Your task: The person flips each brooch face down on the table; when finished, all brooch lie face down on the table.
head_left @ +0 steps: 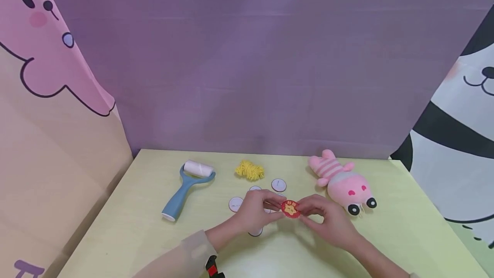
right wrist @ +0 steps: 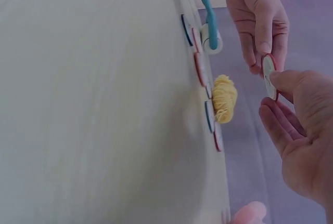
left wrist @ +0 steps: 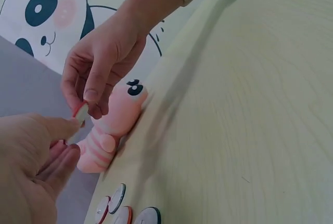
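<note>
A round red badge with a yellow figure on its face is held up over the table between both hands. My left hand pinches its left edge between thumb and fingers, while my right hand pinches the right edge. The badge's pale back shows in the right wrist view. Below and behind the left hand, several badges lie white side up, among them one badge farther back and another badge at the left. The left hand partly covers others in the head view.
A blue-handled lint roller lies at the left of the table. Behind the badges sits a bundle of yellow yarn. A pink striped plush toy lies just beyond the right hand. Purple cloth hangs along the back edge.
</note>
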Demonstrator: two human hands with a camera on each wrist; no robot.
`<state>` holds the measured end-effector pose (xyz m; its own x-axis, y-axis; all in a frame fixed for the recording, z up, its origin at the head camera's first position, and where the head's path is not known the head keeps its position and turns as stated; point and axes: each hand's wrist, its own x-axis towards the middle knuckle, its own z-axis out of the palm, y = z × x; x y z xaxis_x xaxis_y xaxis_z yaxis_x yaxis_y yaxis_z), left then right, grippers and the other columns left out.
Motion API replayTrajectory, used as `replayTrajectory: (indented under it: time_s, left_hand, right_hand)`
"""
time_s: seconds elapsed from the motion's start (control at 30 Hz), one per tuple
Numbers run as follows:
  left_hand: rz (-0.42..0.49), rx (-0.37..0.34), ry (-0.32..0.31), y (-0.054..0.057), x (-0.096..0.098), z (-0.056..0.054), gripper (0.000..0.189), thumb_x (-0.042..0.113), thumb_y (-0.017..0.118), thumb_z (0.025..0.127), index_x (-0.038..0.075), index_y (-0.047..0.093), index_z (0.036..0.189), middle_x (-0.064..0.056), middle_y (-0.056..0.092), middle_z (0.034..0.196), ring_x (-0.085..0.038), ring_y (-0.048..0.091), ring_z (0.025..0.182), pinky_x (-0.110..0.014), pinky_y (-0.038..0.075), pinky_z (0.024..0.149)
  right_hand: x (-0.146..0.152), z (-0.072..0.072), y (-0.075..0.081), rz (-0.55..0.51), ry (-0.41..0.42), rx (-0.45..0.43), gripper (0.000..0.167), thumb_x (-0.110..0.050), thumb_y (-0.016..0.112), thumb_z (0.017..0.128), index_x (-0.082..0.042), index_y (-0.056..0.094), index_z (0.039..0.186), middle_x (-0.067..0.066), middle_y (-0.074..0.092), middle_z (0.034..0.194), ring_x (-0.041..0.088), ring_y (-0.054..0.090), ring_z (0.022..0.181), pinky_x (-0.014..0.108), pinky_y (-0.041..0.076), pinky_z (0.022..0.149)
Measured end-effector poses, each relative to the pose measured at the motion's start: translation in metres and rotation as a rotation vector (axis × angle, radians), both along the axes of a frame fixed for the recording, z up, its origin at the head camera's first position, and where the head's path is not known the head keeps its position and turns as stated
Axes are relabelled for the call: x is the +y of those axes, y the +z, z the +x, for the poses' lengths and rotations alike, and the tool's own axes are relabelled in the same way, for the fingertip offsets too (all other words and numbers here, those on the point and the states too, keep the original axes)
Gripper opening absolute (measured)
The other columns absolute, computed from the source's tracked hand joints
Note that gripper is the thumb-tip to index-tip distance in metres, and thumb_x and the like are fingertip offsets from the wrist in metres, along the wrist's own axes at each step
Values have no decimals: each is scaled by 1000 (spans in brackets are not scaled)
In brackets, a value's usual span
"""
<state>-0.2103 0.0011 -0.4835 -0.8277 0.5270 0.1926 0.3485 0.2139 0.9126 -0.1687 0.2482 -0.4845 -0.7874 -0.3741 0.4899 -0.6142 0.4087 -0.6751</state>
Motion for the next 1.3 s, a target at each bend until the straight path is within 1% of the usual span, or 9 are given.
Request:
replayTrajectory:
  time_s: [0.17,0.3,0.43,0.57,0.67,0.87,1.1,1.23,1.3]
  left_hand:
    - [141,0,43,7,-4,3,27,7,88,87,7,81,113,-8,83,108,-4,78,93,-21,63,86]
    - [208,14,70,13,-7,6,22,8,87,88,8,83,110,-9,83,107,-4,78,93,-26,64,86]
    - [224,18,96,18,-9,9,18,10,86,89,10,84,107,-9,83,105,-12,81,91,-22,64,71]
    - [235,17,107,19,-10,9,16,7,84,91,9,85,107,-10,83,103,-25,82,87,-17,56,55]
    - [242,36,117,18,-9,9,14,7,83,92,7,84,106,-12,83,101,-30,81,88,-17,58,60]
    - [242,65,138,15,-7,7,13,12,82,93,6,83,105,-14,83,98,-25,81,87,-21,64,76]
    - [257,53,113,13,-7,9,15,8,79,96,5,80,110,-17,82,95,-29,81,82,-17,60,65]
    - [242,96,94,13,-8,9,19,9,77,97,8,79,116,-16,82,90,-25,80,75,-13,52,55]
    - [238,128,78,13,-8,9,21,8,77,98,8,80,119,-16,82,88,-21,80,75,-15,55,58]
  right_hand:
    - [-4,0,13,-60,3,28,33,7,85,84,-13,78,109,7,77,108,11,76,94,25,64,84]
    - [-6,0,20,-78,-8,26,35,8,84,84,-15,78,110,2,79,109,7,75,98,24,64,85]
    - [-8,0,23,-100,-29,27,36,12,82,85,-14,78,110,2,79,107,4,75,99,22,63,86]
    - [-12,-1,23,-148,-31,15,33,15,78,86,-9,78,109,6,78,106,7,75,98,22,63,88]
    - [-14,-2,24,-176,-33,-10,31,16,76,88,-8,78,109,3,78,104,10,76,97,23,63,88]
    - [-16,-2,24,-180,-48,-19,24,14,74,90,-3,78,107,-4,79,99,5,77,90,21,63,84]
    - [-19,-2,25,-196,-27,12,27,15,73,91,-2,76,113,12,80,96,5,76,87,18,62,80]
    - [-20,0,26,-183,-31,2,36,12,73,92,-3,72,124,12,77,91,8,74,82,18,61,80]
    - [-20,1,26,-173,-36,-2,38,11,74,92,-4,71,127,10,76,88,9,73,79,18,61,79]
